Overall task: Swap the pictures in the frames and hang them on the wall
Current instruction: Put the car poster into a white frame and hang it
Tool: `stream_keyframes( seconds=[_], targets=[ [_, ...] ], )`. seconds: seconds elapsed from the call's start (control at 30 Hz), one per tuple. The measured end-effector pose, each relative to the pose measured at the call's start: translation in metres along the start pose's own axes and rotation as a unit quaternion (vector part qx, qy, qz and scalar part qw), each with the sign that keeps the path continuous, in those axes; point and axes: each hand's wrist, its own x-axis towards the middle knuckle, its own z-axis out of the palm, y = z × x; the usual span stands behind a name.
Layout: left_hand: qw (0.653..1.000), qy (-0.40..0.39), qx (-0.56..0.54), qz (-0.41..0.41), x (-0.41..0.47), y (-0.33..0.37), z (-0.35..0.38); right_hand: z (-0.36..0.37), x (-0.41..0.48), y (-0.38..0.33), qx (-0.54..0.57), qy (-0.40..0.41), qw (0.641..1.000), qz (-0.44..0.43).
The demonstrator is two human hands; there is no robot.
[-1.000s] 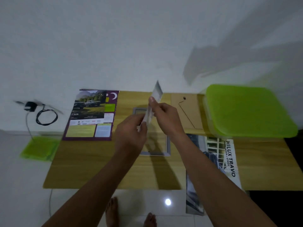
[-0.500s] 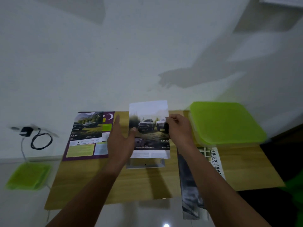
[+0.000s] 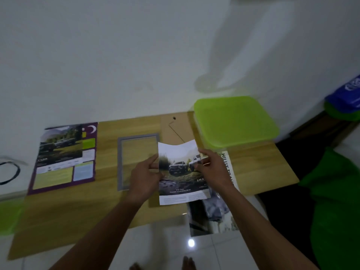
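Note:
I hold a car picture (image 3: 180, 172) above the wooden table (image 3: 109, 203), face up and slightly curled at its top. My left hand (image 3: 145, 177) pinches its left edge and my right hand (image 3: 213, 172) grips its right edge. An empty grey picture frame (image 3: 136, 137) lies flat on the table just left of the picture, partly behind my left hand. The frame's brown backing board (image 3: 175, 127) with a black wire lies behind the picture. A purple-edged car brochure (image 3: 66, 158) lies at the table's left.
A lime green lidded box (image 3: 235, 121) stands at the back right of the table. Another car brochure (image 3: 218, 215) hangs over the front edge under my right arm. A white wall rises behind. A black cable (image 3: 9, 172) lies at far left; green items sit at right.
The picture has turned from edge-on to face up and has moved right, off the frame. Both hands have shifted right with it, and the view has tilted.

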Motion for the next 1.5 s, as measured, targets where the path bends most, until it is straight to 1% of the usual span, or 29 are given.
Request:
stream_keyframes(
  seconds=[0.1,0.2,0.37,0.43,0.47,0.53,0.63,0.7,0.8,1.07,1.17,1.3,1.4,1.5],
  targets=[
    [1.000,-0.015,0.007,-0.018,0.002,-0.007,0.045,-0.019,0.010,0.040,-0.054,0.001,0.998,0.017],
    [0.999,-0.032,0.014,-0.010,0.004,-0.012,0.086,-0.033,0.020,0.070,-0.087,-0.006,0.996,0.019],
    [0.994,-0.042,0.095,0.020,0.013,-0.018,0.127,-0.040,0.042,0.104,-0.160,-0.006,0.987,0.008],
    [0.987,-0.032,0.148,0.044,0.018,-0.022,0.133,-0.041,0.049,0.116,-0.218,0.001,0.976,-0.008],
    [0.980,-0.024,0.187,0.060,0.019,-0.025,0.135,-0.042,0.049,0.120,-0.255,0.001,0.967,-0.012],
    [0.954,-0.010,0.280,0.103,0.019,-0.031,0.139,-0.045,0.049,0.126,-0.325,-0.011,0.944,-0.052],
    [0.907,-0.031,0.377,0.183,0.018,-0.034,0.142,-0.048,0.047,0.129,-0.389,-0.064,0.911,-0.123],
    [0.885,-0.062,0.401,0.228,0.020,-0.038,0.144,-0.049,0.051,0.131,-0.419,-0.086,0.892,-0.142],
    [0.874,-0.105,0.404,0.249,0.023,-0.042,0.145,-0.048,0.055,0.131,-0.424,-0.096,0.889,-0.143],
    [0.873,-0.116,0.401,0.251,0.023,-0.040,0.143,-0.051,0.054,0.124,-0.419,-0.107,0.892,-0.135],
    [0.883,-0.114,0.391,0.233,0.019,-0.037,0.141,-0.051,0.052,0.116,-0.413,-0.110,0.894,-0.133],
    [0.910,-0.070,0.355,0.201,0.015,-0.027,0.129,-0.046,0.050,0.092,-0.397,-0.120,0.901,-0.131],
    [0.931,-0.018,0.323,0.170,0.015,-0.019,0.101,-0.031,0.047,0.066,-0.403,-0.138,0.891,-0.155],
    [0.941,0.022,0.310,0.134,0.015,-0.019,0.055,-0.001,0.045,0.033,-0.411,-0.156,0.877,-0.193]
  ],
)
